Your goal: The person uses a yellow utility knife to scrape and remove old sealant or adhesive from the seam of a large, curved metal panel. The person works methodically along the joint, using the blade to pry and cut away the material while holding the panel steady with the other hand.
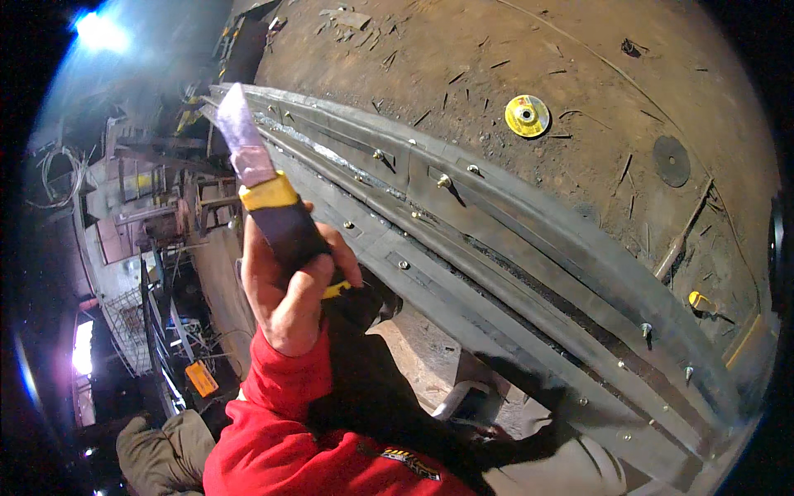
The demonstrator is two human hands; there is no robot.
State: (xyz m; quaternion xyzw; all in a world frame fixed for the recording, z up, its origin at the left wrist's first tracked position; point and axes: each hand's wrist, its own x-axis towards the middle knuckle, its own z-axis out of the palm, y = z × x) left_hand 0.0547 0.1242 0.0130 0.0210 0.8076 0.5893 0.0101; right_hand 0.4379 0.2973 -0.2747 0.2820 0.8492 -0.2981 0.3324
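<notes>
Grasping the tool (269,191), the fingers (340,248) of the left hand (285,302) are curling around its black handle (289,233), near the left part of the panel (513,233). If this grip is loosening, the tool could be falling and scratching the panel.

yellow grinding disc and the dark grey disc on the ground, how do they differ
The yellow grinding disc has a bright yellow face with markings; the dark grey disc looks plain. The yellow grinding disc has a pale ring at its centre; the dark grey disc shows none. The yellow grinding disc lies further left in the head view than the dark grey disc. Both are round and lie on the brown ground.
</notes>
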